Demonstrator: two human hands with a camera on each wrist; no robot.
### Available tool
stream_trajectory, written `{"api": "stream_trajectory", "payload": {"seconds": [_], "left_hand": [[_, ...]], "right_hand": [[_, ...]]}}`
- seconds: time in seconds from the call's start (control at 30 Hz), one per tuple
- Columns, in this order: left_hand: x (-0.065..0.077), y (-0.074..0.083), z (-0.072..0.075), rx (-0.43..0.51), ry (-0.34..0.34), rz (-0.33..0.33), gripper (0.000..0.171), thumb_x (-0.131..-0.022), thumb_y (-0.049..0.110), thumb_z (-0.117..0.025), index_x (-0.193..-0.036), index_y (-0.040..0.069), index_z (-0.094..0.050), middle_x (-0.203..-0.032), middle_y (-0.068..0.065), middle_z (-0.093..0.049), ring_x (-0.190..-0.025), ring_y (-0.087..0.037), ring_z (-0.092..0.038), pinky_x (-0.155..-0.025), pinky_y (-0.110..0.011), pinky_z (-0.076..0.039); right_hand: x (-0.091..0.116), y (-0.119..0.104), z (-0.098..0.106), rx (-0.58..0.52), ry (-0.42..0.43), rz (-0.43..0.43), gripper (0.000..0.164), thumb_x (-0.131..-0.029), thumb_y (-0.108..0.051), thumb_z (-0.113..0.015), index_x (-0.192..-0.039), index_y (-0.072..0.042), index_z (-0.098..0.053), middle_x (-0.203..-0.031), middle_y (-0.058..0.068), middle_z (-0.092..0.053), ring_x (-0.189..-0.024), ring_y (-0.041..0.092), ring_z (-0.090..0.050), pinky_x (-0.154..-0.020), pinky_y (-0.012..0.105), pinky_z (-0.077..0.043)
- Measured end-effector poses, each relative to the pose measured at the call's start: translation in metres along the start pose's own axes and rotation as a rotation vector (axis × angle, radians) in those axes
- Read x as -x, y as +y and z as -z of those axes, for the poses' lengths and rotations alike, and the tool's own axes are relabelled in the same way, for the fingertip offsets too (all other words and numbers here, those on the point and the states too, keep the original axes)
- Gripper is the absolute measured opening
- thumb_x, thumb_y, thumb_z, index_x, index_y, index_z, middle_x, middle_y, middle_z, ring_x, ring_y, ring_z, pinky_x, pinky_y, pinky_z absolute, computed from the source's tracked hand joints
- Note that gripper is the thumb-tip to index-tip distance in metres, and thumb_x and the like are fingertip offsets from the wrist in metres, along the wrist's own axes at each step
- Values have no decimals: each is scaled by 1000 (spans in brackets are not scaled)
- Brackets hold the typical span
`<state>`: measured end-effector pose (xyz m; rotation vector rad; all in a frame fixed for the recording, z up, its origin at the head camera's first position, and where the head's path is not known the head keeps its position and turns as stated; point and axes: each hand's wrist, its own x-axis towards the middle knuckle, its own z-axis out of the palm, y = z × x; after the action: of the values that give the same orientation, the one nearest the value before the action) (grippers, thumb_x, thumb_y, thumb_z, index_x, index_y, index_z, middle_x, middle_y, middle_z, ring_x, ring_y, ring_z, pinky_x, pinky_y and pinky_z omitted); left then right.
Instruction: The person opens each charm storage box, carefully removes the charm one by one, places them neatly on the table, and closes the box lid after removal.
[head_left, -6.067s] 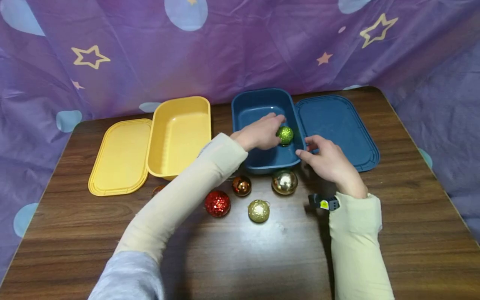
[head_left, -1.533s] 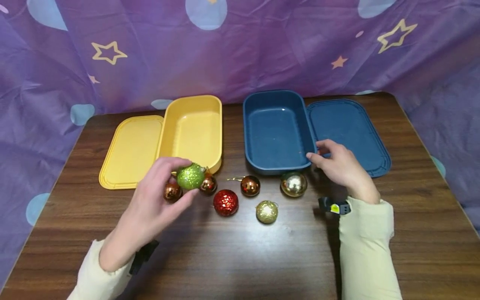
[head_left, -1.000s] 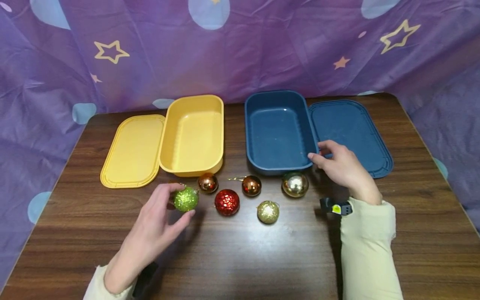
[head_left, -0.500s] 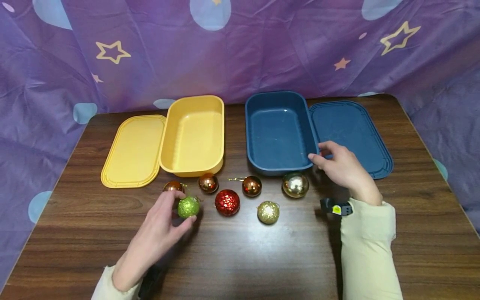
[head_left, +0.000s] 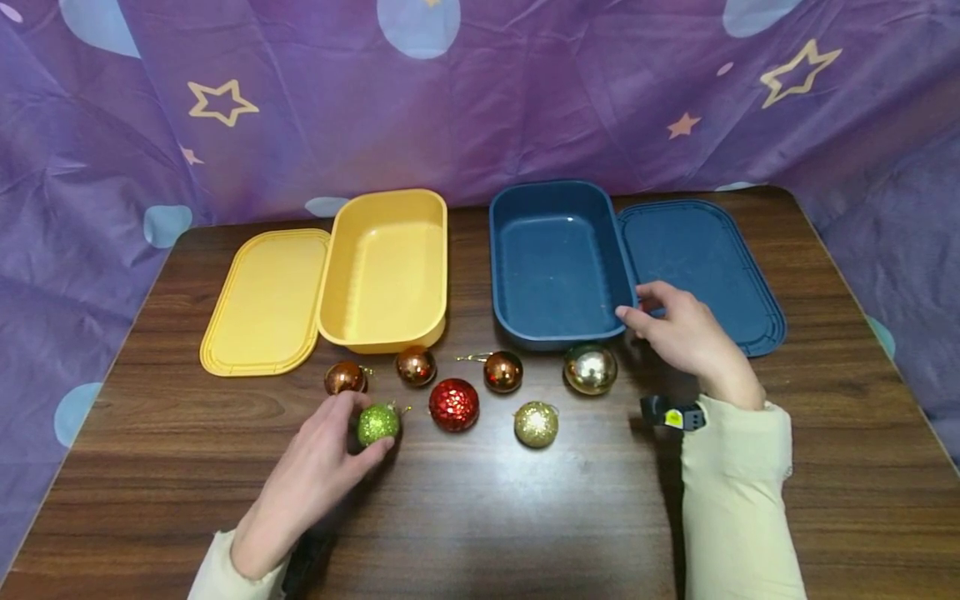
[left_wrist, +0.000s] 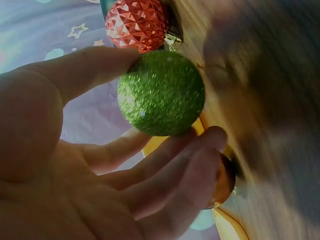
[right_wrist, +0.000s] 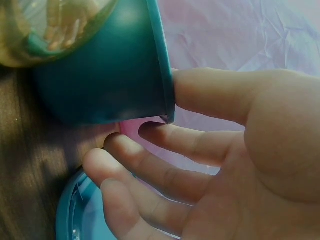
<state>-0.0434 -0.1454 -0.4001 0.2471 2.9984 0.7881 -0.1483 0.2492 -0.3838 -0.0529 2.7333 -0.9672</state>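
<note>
A glittery green Christmas ball point(head_left: 377, 427) is between the thumb and fingers of my left hand point(head_left: 307, 471), low over the table or on it; I cannot tell which. In the left wrist view the thumb touches one side of the green ball point(left_wrist: 162, 92) and fingers lie at the other. A copper ball point(head_left: 346, 378) sits just behind this hand, a red faceted ball point(head_left: 454, 406) to its right. My right hand point(head_left: 682, 333) is at the near right corner of the blue box point(head_left: 558, 340). Its thumb touches the box rim, fingers loosely extended.
Two more copper balls point(head_left: 416, 367) lie before the boxes, with a shiny gold ball point(head_left: 590, 370) and a glittery gold one point(head_left: 536, 425). A yellow box point(head_left: 382, 342) stands left of the blue one. Yellow lid point(head_left: 266, 304) and blue lid point(head_left: 701, 267) lie outside them.
My left hand has carried the green ball out of the blue box, past the yellow box's front, and down toward the near left of the table. The right hand stays by the blue box.
</note>
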Motion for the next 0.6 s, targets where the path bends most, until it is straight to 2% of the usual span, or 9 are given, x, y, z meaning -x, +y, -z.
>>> {"api": "stream_trajectory", "payload": {"seconds": [0.13, 0.23, 0.6], "left_hand": [[-1, 1, 2, -22, -48, 47, 46, -80, 26, -77, -115, 5, -58, -105, -13, -68, -95, -27, -65, -79, -46, -54], [-2, 1, 4, -39, -69, 69, 46, -82, 30, -75, -116, 6, -57, -104, -13, -69, -92, -26, -66, -75, -46, -54], [-5, 1, 3, -70, -89, 75, 38, -85, 35, -72, -110, 9, -58, -92, -7, -68, -76, -18, -62, -62, -39, -51]], "right_hand": [[0, 0, 0, 0, -3, -4, 60, -99, -39, -48, -139, 6, -41, -123, 30, -57, -96, 35, -64, -92, 53, -43], [0, 0, 0, 0, -6, -6, 61, -99, -39, -48, -139, 6, -40, -123, 30, -57, -96, 34, -64, -91, 53, -44], [0, 0, 0, -3, -9, -10, 61, -99, -39, -48, -139, 6, -40, -121, 29, -58, -95, 33, -64, -89, 51, -45]]}}
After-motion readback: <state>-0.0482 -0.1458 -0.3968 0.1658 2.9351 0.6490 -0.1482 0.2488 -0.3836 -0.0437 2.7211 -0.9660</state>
